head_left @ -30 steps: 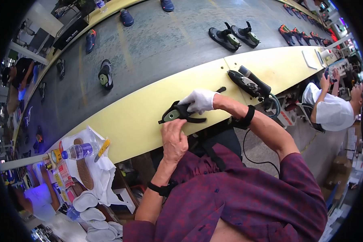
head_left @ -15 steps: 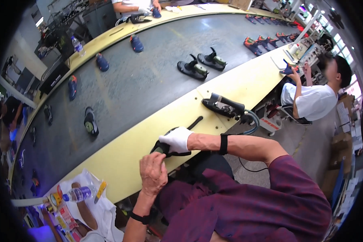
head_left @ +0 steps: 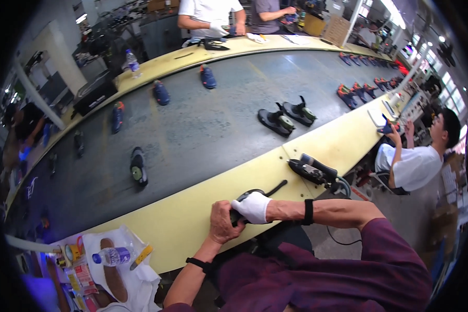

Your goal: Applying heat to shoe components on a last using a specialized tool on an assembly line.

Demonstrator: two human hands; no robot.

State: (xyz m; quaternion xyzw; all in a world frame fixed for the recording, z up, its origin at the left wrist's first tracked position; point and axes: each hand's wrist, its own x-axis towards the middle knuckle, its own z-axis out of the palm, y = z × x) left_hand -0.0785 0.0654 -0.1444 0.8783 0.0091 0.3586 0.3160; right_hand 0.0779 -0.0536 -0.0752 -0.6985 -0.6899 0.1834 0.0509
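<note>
One shoe point(head_left: 235, 216) — between both grips point(head_left: 225, 222) point(head_left: 255, 207)

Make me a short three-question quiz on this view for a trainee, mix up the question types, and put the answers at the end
1. The left hand and right hand are on a black shoe, mostly hidden by them. Which one wears the white glove?

2. Where is the black tool?
A. On the belt
B. On the yellow table
C. On the floor

3. True or false: the water bottle beside the yellow knife is on a white sheet.

Key
1. The right hand; the left is bare.
2. B
3. True
</note>
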